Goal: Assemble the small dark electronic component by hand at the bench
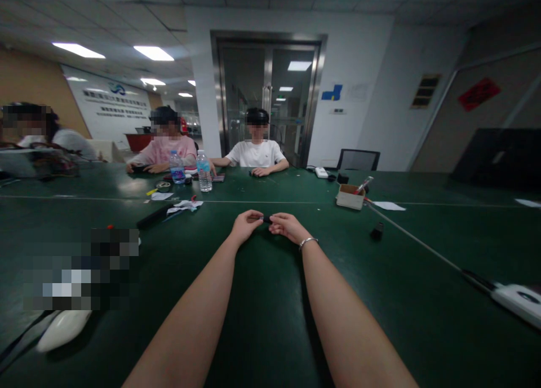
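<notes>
Between my two hands is a small dark, short object [266, 219], too small to name, held a little above the green table [270, 298]. My left hand [247, 225] pinches its left end between thumb and fingers. At the other end my right hand [289, 228] grips it, its fingers curled; a silver bracelet [308, 242] circles that wrist. To the right of my hands, apart from them, a small black block-like piece [377, 230] stands on the table.
A small open box [350, 198] with a pen-like item stands at the right. A cable leads to a white power strip [518, 300]. Water bottles [204, 172], papers and a black pouch-like item [156, 215] lie leftward. Several people sit across the table. A white rounded object [64, 330] is near left.
</notes>
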Demonstrator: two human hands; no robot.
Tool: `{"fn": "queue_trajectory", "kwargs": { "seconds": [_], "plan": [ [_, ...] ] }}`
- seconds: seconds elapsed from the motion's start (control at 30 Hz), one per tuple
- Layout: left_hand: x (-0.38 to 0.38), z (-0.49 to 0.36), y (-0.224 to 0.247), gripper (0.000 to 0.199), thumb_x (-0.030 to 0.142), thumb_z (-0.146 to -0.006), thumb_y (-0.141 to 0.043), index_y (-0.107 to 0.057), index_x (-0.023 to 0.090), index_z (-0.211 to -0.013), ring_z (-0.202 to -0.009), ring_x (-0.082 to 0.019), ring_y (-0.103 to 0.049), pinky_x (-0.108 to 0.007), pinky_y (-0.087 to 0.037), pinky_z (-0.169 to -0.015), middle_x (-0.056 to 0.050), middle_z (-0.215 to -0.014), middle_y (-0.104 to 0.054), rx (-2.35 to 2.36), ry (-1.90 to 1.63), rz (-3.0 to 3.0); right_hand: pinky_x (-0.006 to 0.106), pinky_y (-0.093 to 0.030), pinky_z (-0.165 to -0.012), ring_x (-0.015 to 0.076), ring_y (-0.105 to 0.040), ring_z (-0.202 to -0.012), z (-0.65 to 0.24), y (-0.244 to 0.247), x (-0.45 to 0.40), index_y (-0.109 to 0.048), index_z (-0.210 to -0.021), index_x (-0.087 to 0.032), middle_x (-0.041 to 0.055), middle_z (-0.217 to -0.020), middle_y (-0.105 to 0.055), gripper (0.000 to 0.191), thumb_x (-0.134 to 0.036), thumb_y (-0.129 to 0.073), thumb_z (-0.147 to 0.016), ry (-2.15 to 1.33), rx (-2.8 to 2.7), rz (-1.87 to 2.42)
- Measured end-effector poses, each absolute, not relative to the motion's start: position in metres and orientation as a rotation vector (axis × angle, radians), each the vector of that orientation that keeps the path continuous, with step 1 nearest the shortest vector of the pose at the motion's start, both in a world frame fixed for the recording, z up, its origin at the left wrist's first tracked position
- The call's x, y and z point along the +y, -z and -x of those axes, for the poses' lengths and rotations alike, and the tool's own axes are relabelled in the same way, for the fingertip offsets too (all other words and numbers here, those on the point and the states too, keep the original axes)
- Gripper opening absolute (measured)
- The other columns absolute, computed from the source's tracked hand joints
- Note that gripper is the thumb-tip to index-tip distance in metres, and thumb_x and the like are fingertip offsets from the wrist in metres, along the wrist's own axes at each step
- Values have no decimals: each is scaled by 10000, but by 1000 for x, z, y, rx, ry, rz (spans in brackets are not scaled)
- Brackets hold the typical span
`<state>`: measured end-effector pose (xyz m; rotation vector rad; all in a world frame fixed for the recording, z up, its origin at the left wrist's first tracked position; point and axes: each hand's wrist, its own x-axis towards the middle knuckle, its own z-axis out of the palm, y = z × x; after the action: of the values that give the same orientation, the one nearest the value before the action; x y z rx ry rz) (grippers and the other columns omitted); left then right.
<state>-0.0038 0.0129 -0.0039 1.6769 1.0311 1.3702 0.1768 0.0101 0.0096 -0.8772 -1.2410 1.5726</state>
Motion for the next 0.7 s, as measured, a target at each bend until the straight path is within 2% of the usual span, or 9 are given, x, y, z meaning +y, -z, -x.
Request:
{"fn": "queue_trajectory", "kwargs": {
  "seconds": [0.33,0.47,0.53,0.63,0.7],
  "plan": [
    [10,4,0,253,228,-647,-701,-653,138,-879,-847,-176,-630,-362,-472,-858,-88,-913,-676,1038,-1389,-1685,231,-564,-586,131,-671,-587,-178,-12,6,-530,-1017,-149,25,-683,-663,346,-80,-685,-716,-1574,-1258,820],
    [10,4,0,256,234,-642,-709,-652,140,-874,-846,-179,-631,-379,-465,-870,-82,-898,-678,1022,-1392,-1669,200,-533,-492,116,-634,-505,-177,-14,6,-530,-980,-129,44,-623,-644,226,-229,-628,-802,-1550,-1291,882],
    [10,5,0,256,234,-640,-711,-651,137,-869,-837,-178,-632,-379,-466,-869,-83,-893,-679,1014,-1379,-1666,183,-513,-456,102,-617,-478,-177,-14,6,-536,-968,-130,41,-643,-639,215,-215,-631,-796,-1540,-1318,881],
    [10,5,0,260,237,-637,-715,-647,132,-866,-835,-177,-633,-375,-469,-866,-87,-901,-679,1021,-1377,-1652,205,-543,-520,117,-656,-557,-178,-15,6,-498,-1079,-186,11,-746,-635,434,-76,-685,-702,-1548,-1316,816],
    [11,5,1,261,234,-634,-717,-644,133,-864,-840,-177,-633,-373,-469,-867,-86,-905,-679,1017,-1376,-1643,226,-558,-557,128,-670,-589,-178,-15,6,-469,-1122,-200,13,-774,-632,484,-80,-682,-704,-1554,-1303,815]
  ]
}}
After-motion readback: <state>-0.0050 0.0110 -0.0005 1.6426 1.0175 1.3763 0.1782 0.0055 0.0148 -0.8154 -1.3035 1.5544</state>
